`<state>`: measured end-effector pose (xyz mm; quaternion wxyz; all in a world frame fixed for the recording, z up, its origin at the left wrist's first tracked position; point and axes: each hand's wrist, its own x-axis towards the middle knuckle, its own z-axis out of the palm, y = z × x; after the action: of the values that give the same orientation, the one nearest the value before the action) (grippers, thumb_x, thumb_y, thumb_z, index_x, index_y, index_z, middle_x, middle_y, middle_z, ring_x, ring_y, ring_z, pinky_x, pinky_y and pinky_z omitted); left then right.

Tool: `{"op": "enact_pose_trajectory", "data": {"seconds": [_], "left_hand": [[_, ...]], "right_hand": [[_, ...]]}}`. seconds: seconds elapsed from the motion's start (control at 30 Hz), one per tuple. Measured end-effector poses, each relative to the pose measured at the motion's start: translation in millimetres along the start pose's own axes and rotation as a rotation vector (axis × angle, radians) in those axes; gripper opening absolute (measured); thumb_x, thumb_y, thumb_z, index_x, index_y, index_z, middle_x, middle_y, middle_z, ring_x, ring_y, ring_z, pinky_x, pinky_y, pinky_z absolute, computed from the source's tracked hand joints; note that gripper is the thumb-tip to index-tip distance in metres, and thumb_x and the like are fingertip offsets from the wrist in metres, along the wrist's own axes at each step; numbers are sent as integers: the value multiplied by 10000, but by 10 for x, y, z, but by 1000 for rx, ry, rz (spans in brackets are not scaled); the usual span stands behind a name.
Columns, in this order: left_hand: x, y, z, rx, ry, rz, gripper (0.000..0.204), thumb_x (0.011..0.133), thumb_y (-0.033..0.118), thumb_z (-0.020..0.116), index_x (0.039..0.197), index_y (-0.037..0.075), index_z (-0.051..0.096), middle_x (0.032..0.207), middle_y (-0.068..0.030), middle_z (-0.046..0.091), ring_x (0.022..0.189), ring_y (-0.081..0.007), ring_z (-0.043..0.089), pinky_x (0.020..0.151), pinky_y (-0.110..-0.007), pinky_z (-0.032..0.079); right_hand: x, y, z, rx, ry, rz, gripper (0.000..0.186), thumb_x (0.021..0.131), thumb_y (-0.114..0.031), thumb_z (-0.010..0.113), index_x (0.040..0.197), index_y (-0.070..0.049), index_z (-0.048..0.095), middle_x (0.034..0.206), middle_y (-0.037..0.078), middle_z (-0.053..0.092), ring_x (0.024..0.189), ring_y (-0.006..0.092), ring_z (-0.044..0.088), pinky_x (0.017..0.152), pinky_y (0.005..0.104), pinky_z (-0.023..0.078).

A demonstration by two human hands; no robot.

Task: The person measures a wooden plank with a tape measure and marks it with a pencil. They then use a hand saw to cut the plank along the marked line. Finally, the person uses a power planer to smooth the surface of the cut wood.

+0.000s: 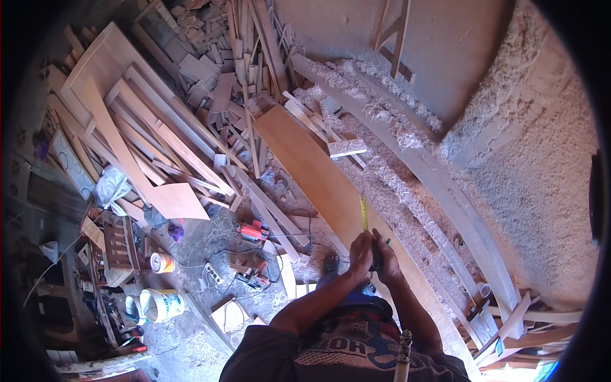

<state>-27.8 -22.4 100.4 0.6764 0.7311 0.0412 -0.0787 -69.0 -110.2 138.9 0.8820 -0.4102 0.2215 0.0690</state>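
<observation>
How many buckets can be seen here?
3: an orange-and-white bucket at left, a larger white bucket below it in the picture, and a partly hidden bucket just left of that. More may be hidden.

From here I can't read the marks on the tape measure (363, 216); they are too small. Its dark case (377, 258) shows only in part, the rest covered by the right hand (389, 263), and the left hand (361, 254) hides its own fingertips from me. The right forearm (417, 313) blocks part of the wide board (312, 172). My view's lower edge cuts off a pale stick (403, 356); the dark rim crops a black object (596, 197) I can't identify.
</observation>
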Motion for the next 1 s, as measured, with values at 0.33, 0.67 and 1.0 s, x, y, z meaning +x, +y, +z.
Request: {"op": "enact_pose_trajectory", "data": {"seconds": [0.33,0.67,1.0], "left_hand": [[2659,99,-1380,-638,356,-285,387,1028,360,498,1021,2,644,966,-90,686,786,-170,635,729,-307,506],[1901,-405,-1553,565,-20,238,455,936,344,646,1290,61,605,1284,-185,623,1215,-393,588,968,-470,505],[1142,-199,-1476,834,-509,85,887,891,331,709,1603,159,209,1677,-173,148,1353,-411,489,1052,-696,370]], "right_hand": [[-82,18,-264,-1076,-136,109,527,850,-286,769,1287,-22,635,997,57,726,922,113,673,840,273,539],[1685,-355,816,-1130,17,-27,289,863,-333,696,972,-66,712,699,69,654,664,157,636,619,347,503],[2413,-425,791,-1343,199,7,429,779,-382,689,1050,-52,725,862,152,726,804,277,705,734,428,548]]}}
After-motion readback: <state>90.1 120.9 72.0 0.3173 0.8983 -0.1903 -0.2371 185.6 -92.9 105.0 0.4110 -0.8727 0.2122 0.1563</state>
